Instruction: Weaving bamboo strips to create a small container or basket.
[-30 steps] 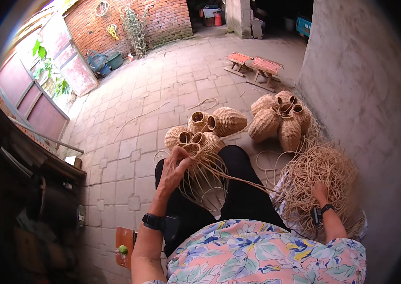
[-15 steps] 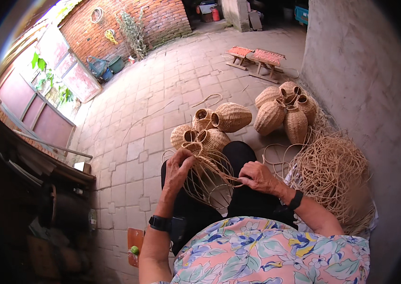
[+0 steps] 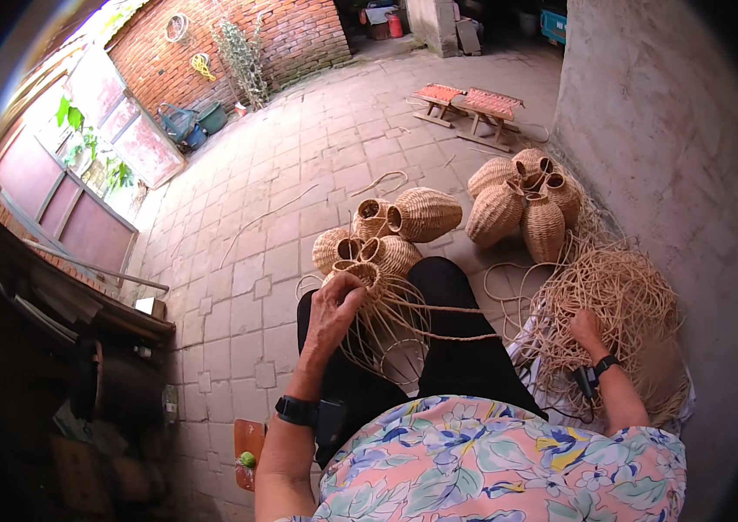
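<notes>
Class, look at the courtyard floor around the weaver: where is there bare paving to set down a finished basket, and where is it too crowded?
Bare paving lies left of the near basket cluster, toward the red door, and beyond it up to the two wooden stools. It is crowded on the right: the far basket cluster and the rattan pile, where the right hand rests, fill the wall side.

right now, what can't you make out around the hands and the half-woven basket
- Head view: the left hand covers the rim of the unfinished basket, so the weave there is hidden.
- The right hand is sunk in the pile of loose cane; its fingers and what they pinch are buried.
- The small dark object by the right wrist is too small to identify.
- The lap below the basket is hidden by the floral shirt.
</notes>
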Tool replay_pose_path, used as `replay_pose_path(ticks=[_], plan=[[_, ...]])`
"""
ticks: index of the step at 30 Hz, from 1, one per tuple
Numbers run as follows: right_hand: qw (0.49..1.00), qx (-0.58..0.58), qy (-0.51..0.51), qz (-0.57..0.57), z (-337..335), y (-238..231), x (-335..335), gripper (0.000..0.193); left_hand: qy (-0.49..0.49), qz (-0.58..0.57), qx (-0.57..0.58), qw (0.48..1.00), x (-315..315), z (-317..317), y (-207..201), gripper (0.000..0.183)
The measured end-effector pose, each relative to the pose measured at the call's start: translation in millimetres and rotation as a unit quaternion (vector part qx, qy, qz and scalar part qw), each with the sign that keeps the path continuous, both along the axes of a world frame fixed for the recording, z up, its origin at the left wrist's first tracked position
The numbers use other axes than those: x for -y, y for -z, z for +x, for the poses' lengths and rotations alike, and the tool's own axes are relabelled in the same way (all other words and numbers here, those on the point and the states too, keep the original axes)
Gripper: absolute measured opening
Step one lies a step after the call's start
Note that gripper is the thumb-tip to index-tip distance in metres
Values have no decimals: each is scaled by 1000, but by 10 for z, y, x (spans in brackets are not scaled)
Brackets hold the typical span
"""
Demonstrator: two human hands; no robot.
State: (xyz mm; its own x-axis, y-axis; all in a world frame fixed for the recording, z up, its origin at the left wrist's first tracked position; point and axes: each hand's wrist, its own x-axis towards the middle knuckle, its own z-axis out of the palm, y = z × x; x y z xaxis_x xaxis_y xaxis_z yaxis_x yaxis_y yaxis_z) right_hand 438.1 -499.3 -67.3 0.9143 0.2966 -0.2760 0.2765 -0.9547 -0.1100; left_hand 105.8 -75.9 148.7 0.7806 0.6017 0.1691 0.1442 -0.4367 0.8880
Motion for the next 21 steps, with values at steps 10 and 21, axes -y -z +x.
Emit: replay_pose_path(ticks=[10, 21], plan=[[999, 27, 43, -8, 48, 287, 300, 23, -18, 36, -21, 999, 30, 17, -40, 20], [826, -91, -333, 446, -1397, -1641, -1810, 27, 12, 36, -33, 999, 2, -11, -21, 21]])
